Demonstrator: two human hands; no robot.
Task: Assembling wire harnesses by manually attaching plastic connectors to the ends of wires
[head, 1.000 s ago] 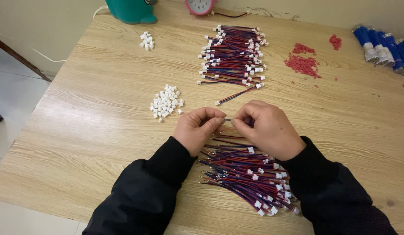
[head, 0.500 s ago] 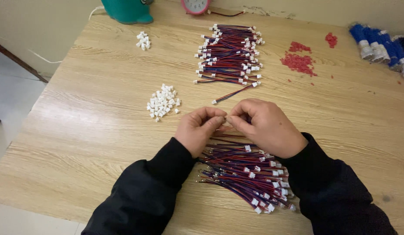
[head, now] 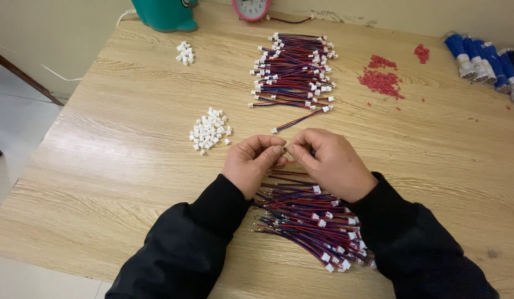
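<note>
1. A teal rounded object [head: 164,14] stands at the far edge of the wooden surface [head: 113,166].
2. A pink round clock [head: 251,8] sits just to its right.
3. A scatter of small red bits [head: 381,80] lies on the right, with a smaller red clump [head: 421,52] beyond.
4. Blue bundles with pale ends [head: 481,61] lie at the far right corner.
5. A small cluster of white pieces [head: 184,52] rests near the teal object.

Pinched between the fingertips of left hand [head: 250,163] and right hand [head: 330,163]: a thin red-and-blue wire lead [head: 287,162], mostly hidden, lying roughly level just above the near wire bundle [head: 309,221]. That bundle: red and blue leads with white plug ends, fanned loosely on the wooden table [head: 118,182], directly below the lead. Just left of the lead, a small heap of white connector housings [head: 209,129], scattered flat.
</note>
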